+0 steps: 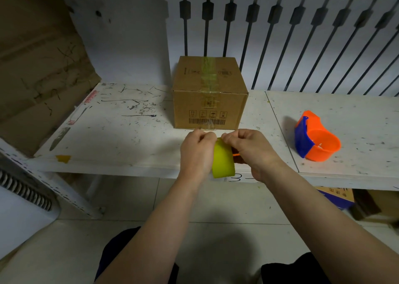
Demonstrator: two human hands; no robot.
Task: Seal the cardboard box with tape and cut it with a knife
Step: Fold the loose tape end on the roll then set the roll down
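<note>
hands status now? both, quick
Left hand: closed, pinching the tape roll.
Right hand: closed, pinching the same roll's loose end.

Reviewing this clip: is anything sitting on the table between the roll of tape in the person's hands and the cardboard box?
Nothing visible does. The yellow-green tape roll, held by the left hand and right hand, sits directly before the brown cardboard box; a clear strip already reaches its base. The orange-and-blue plastic tape dispenser lies off right.
</note>
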